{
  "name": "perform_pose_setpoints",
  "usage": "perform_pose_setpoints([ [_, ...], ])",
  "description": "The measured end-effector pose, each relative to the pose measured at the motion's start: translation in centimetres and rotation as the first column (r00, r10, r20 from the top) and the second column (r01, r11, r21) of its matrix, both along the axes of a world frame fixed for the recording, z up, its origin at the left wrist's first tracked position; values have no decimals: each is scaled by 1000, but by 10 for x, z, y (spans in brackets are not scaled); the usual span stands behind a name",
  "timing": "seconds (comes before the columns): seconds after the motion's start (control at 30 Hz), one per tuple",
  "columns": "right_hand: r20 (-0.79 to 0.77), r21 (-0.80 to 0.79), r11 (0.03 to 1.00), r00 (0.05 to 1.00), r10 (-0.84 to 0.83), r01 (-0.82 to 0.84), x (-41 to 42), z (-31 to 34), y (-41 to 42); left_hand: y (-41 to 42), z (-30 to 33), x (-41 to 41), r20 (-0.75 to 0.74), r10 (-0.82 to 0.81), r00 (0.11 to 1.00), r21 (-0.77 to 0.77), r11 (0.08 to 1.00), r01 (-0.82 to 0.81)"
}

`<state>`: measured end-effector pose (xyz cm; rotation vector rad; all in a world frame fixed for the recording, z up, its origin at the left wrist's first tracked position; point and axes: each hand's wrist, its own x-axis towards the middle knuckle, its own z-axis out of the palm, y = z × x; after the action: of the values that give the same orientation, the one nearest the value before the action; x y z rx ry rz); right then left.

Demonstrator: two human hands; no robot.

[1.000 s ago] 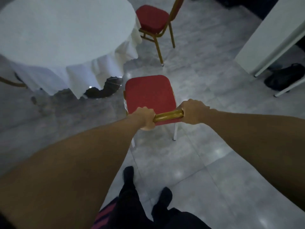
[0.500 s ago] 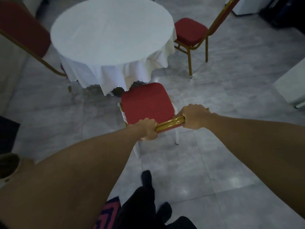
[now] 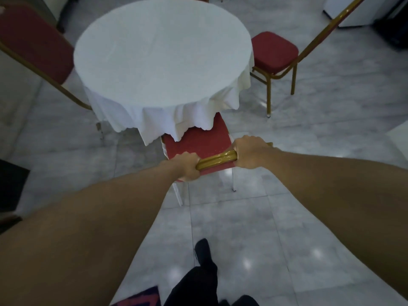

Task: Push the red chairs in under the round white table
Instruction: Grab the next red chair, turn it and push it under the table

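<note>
The round white table [image 3: 163,56] wears a draped white cloth. Directly below me, a red chair [image 3: 198,142] has the front of its seat tucked under the hanging cloth. My left hand [image 3: 187,165] and my right hand [image 3: 249,152] both grip the gold top rail of its backrest [image 3: 217,161]. A second red chair [image 3: 273,53] with a gold frame stands at the table's right side, its seat clear of the cloth. A third red chair [image 3: 33,40] shows its padded back at the table's left.
The floor [image 3: 309,162] is glossy grey tile. A white cabinet [image 3: 344,9] stands at the top right, and dark objects [image 3: 11,186] sit at the left edge. My dark-trousered legs and shoe [image 3: 204,252] are behind the chair.
The chair in my hands has slid forward from open floor until its seat front is under the tablecloth. I have stepped closer to the table, still gripping the rail.
</note>
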<state>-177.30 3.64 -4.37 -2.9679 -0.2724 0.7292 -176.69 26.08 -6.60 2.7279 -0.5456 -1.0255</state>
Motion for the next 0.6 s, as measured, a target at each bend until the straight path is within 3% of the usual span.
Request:
perform_pose_setpoints([
  [0.33, 15, -43, 998, 999, 46, -45, 110, 12, 22, 12, 20, 100, -79, 73, 994, 0, 997, -74],
  [0.6, -21, -17, 996, 996, 87, -88, 95, 3, 12, 13, 4, 89, -130, 52, 990, 56, 997, -45],
])
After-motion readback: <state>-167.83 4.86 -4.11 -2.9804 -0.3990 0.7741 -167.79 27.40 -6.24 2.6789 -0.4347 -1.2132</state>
